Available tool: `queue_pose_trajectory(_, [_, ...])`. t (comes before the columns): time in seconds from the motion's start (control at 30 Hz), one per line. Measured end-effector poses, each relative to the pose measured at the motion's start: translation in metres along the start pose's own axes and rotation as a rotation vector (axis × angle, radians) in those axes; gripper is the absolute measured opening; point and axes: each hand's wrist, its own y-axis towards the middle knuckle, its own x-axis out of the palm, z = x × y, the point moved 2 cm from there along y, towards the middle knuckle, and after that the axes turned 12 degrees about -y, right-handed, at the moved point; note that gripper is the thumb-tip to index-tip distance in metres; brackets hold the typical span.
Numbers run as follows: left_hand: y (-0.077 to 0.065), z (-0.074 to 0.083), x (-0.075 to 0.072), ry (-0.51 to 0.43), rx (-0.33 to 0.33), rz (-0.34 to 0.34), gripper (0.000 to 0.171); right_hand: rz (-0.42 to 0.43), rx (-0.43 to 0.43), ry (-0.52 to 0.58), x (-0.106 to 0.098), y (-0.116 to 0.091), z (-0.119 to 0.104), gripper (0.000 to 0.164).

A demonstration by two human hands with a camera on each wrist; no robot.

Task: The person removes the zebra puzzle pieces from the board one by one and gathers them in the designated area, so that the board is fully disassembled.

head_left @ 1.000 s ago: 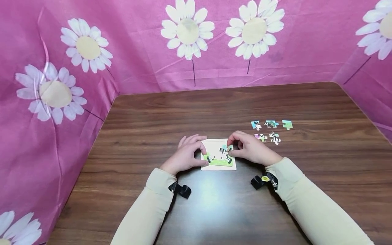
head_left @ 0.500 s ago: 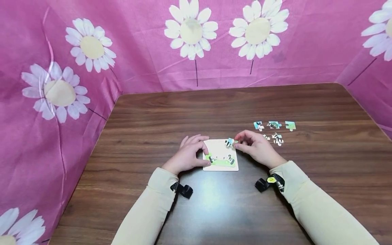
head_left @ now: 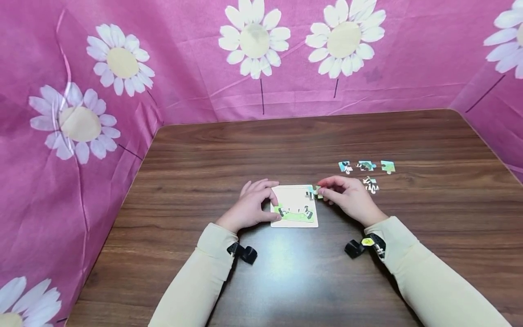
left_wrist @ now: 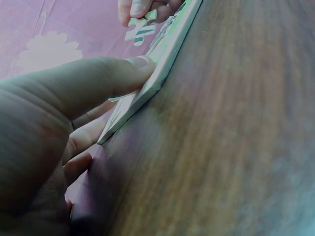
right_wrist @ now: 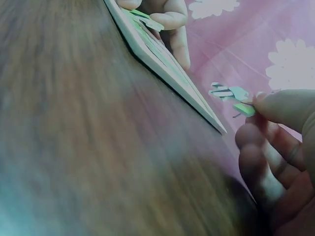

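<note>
A light jigsaw puzzle board (head_left: 292,196) lies on the table, with green-bottomed pieces fitted along its near edge. My left hand (head_left: 251,205) holds the board's left side; the thumb (left_wrist: 129,73) lies on the near rim and the other fingers lie around the far side. My right hand (head_left: 346,194) pinches a puzzle piece (right_wrist: 230,92) between thumb and fingertips. That piece has a blue, green and black-and-white striped print and is held over the board's upper right corner, raised off it in the right wrist view.
Beyond my right hand lie several loose puzzle pieces: a striped blue one (head_left: 345,167), a dark-patterned one (head_left: 366,165), a green one (head_left: 387,166) and a black-and-white one (head_left: 370,185). The wooden table (head_left: 261,150) meets a pink flowered cloth (head_left: 184,54) behind.
My right hand has lifted the piece from the board's right half, drawn it up and right, and turned it in its fingertips. My left hand stays on the board.
</note>
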Motion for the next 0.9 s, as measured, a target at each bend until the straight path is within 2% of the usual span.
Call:
queue_pose_trajectory(0.37, [-0.002, 0.0, -0.001, -0.006, 0.002, 0.002, 0.028, 0.025, 0.056, -0.023, -0.012, -0.009, 0.007, 0.018])
queue_pose_trajectory(0.6, [-0.002, 0.002, -0.001, -0.002, 0.006, 0.002, 0.027, 0.08, 0.051, -0.047, -0.021, -0.017, 0.011, 0.013])
queue_pose_trajectory(0.9, [-0.001, 0.004, -0.001, -0.007, 0.007, 0.002, 0.027, 0.152, 0.062, -0.073, -0.038, -0.029, 0.016, 0.014])
